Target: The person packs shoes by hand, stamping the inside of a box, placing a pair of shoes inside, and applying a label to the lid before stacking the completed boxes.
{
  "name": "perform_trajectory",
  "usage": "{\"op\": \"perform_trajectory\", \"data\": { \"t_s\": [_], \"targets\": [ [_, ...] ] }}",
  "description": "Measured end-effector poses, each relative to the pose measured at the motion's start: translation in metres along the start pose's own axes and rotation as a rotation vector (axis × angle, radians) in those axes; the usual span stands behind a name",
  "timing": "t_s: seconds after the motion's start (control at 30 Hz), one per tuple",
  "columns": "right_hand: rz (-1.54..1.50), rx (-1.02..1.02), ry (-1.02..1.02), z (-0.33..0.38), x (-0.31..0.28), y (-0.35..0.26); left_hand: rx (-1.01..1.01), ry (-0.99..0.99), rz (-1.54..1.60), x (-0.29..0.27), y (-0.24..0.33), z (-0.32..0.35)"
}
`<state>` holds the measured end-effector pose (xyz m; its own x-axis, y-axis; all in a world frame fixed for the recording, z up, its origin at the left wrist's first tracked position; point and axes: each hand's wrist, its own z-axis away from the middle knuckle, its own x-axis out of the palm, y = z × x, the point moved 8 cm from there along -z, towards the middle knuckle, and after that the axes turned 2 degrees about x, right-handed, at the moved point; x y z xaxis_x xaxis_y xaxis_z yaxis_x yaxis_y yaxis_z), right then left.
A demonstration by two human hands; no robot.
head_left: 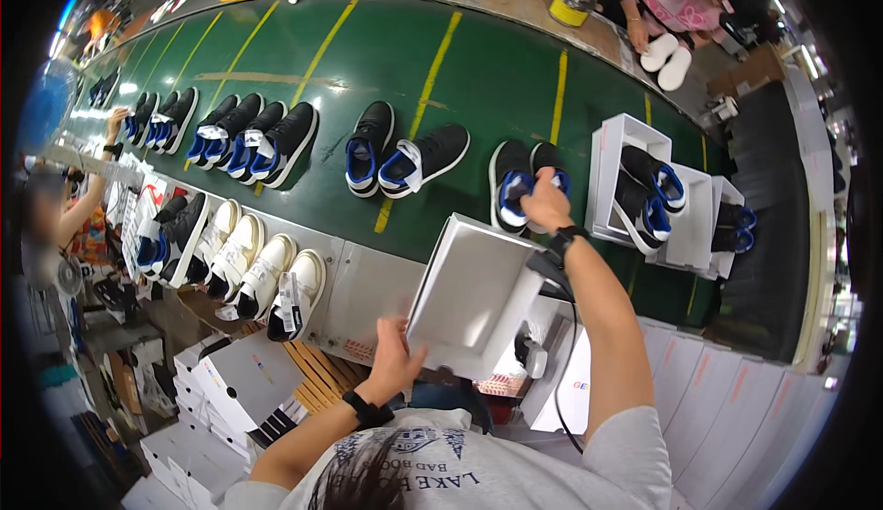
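Note:
My right hand [547, 201] reaches over the green belt, its fingers closed at the opening of a black sneaker with blue lining. Its mate, another black sneaker [509, 171], stands right beside it on the left. An open white shoebox [474, 300] with a bare inside is tilted at the belt's near edge, in front of me. By the box's left wall is my left hand [395, 359], thumb apart from the fingers and nothing in its grasp. Whether it touches the box I cannot tell. A dark cable runs below my right wrist.
More black sneakers [371, 147] stand along the green belt [478, 78] to the left. White shoeboxes holding black sneakers [648, 199] sit at right. Cream shoes [269, 271] line the near ledge. Stacked shoeboxes [235, 381] are below. A co-worker [676, 0] handles white shoes across the belt.

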<state>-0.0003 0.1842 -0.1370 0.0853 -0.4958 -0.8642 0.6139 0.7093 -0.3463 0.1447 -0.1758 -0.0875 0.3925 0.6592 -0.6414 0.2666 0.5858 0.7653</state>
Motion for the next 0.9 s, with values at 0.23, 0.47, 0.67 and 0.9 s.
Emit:
{"op": "perform_trajectory", "data": {
  "t_s": [0.23,0.47,0.67,0.9],
  "targets": [
    [-0.573,-0.064,0.312,-0.006,-0.123,0.041,-0.291,-0.44,0.022,0.044,-0.055,-0.008],
    [-0.879,-0.133,0.287,0.084,-0.157,0.011,-0.413,-0.345,0.215,0.079,-0.053,-0.028],
    [-0.433,-0.18,-0.002,0.17,-0.105,-0.007,-0.823,-0.496,0.683,0.106,-0.044,-0.025],
    [0.046,-0.223,-0.133,0.181,-0.036,-0.019,-0.802,-0.313,0.899,0.137,-0.041,-0.066]
  ]
}}
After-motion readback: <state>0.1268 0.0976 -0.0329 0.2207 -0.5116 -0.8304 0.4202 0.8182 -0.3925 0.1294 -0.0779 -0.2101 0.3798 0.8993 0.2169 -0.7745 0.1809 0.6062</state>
